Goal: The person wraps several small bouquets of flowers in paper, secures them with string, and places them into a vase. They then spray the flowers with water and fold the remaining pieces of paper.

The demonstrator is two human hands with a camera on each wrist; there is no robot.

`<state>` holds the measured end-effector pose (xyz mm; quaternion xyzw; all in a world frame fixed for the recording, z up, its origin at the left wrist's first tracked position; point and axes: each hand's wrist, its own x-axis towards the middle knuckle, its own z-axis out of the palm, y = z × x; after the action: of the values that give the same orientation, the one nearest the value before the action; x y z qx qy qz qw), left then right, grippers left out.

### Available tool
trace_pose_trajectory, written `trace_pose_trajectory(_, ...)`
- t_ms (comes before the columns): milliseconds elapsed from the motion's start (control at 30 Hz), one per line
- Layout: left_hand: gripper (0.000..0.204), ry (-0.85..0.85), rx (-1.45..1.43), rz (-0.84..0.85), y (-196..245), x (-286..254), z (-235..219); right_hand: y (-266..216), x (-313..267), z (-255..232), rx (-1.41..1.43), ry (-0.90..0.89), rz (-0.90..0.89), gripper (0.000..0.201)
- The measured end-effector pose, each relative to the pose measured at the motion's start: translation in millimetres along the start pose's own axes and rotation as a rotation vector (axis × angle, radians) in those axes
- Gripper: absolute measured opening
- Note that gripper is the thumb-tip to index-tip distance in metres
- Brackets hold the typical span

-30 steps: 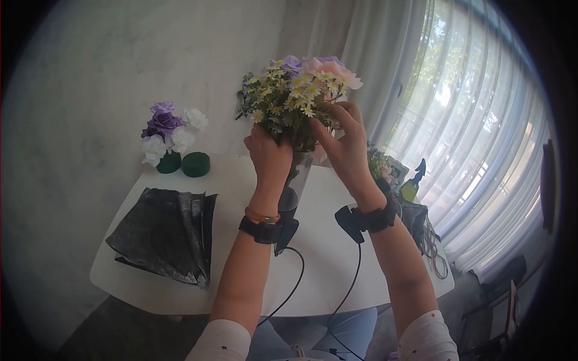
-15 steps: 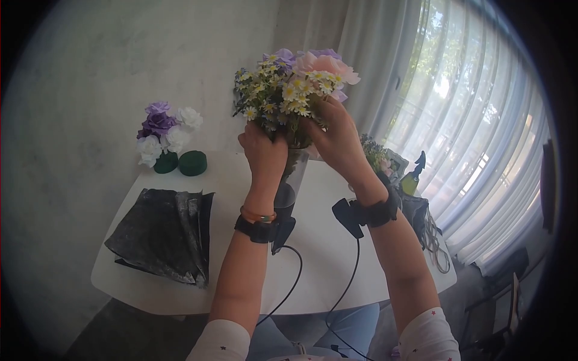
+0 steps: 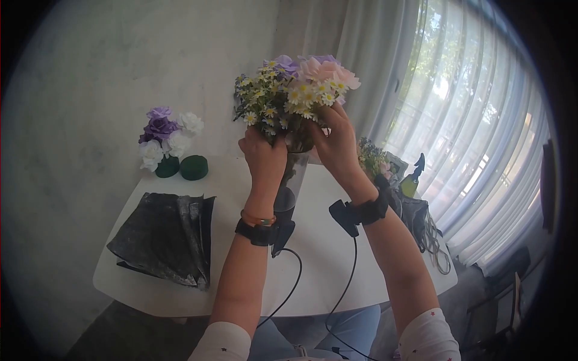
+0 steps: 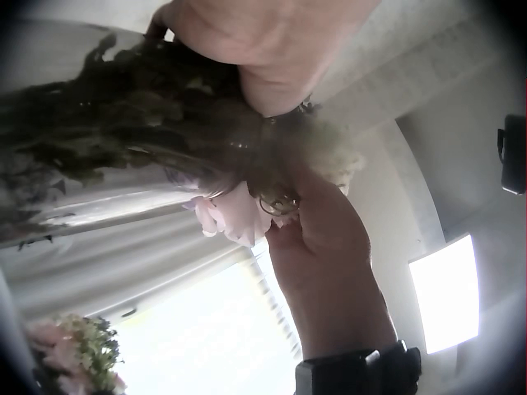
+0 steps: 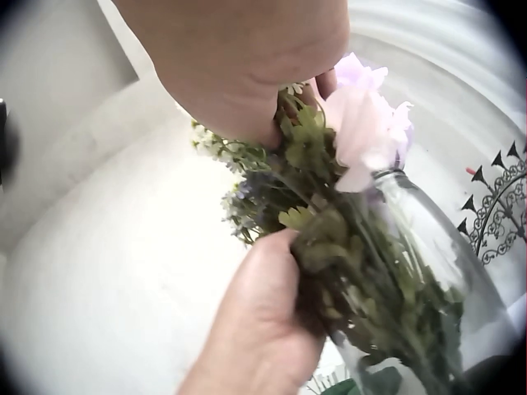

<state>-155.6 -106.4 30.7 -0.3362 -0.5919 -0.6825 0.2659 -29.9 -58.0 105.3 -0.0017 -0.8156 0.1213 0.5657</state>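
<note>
A bouquet of white-and-yellow daisies (image 3: 307,96), a large pink flower (image 3: 330,72) and purple flowers (image 3: 283,64) stands in a tall clear glass vase (image 3: 296,171). My left hand (image 3: 263,155) grips the stems at the vase mouth; its thumb lies along the leaves in the right wrist view. From the other side, my right hand (image 3: 338,144) reaches in under the blooms. Its fingertips, partly hidden by leaves, pinch daisy stems (image 5: 284,169) just above the rim. Leafy stems (image 5: 387,304) show through the glass.
On the white table (image 3: 337,265), folded dark cloth-like sheets (image 3: 162,237) lie at left. Behind them are purple and white flowers (image 3: 165,132) in green foam and another green foam block (image 3: 194,167). A spray bottle (image 3: 410,180) and more flowers (image 3: 373,157) stand at right, near the curtain (image 3: 445,132).
My right hand has shifted slightly left and closer in under the daisies. The bouquet has moved slightly left with the vase mouth. My left hand keeps its grip.
</note>
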Motion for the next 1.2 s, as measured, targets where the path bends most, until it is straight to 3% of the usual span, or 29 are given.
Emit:
trace_pose_trajectory(367, 0.036, -0.028, -0.008, 0.014, 2.2, 0.8, -3.8, 7.6, -1.8, -10.4, 0.071, -0.112, 0.092, 0.025)
trace_pose_trajectory(433, 0.037, -0.047, -0.023, 0.012, -1.9, 1.3, -2.3, 3.0, -3.2, -18.9, 0.029, -0.067, 0.032, 0.028)
trace_pose_trajectory(467, 0.038, -0.066, -0.013, -0.024, -4.0, 1.7, -1.1, 2.1, -5.9, -23.2, 0.077, -0.065, 0.125, 0.027)
trace_pose_trajectory(633, 0.04, -0.108, -0.114, -0.117, -3.0, 3.0, -2.6, -22.9, -17.2, -54.0, 0.175, 0.003, 0.21, 0.027)
trace_pose_trajectory(767, 0.041, -0.095, -0.125, -0.076, -1.1, 3.2, -4.2, -58.7, -34.7, -81.6, 0.327, 0.106, 0.285, 0.027)
trace_pose_trajectory(933, 0.041, -0.081, -0.165, -0.051, -6.2, 4.2, -0.6, -72.3, -59.4, -105.7, 0.375, 0.221, 0.215, 0.024)
trace_pose_trajectory(1033, 0.035, -0.013, -0.072, -0.001, -9.2, 2.6, 2.3, -69.9, -69.8, -116.5, 0.43, 0.286, 0.261, 0.023)
trace_pose_trajectory(1133, 0.035, -0.008, -0.111, -0.085, -8.5, 3.8, 2.8, -57.6, -73.8, -134.0, 0.425, 0.322, 0.261, 0.023)
trace_pose_trajectory(1200, 0.047, -0.106, -0.333, -0.208, -4.4, 5.0, -1.2, -49.5, -74.7, -144.7, 0.406, 0.392, 0.23, 0.023)
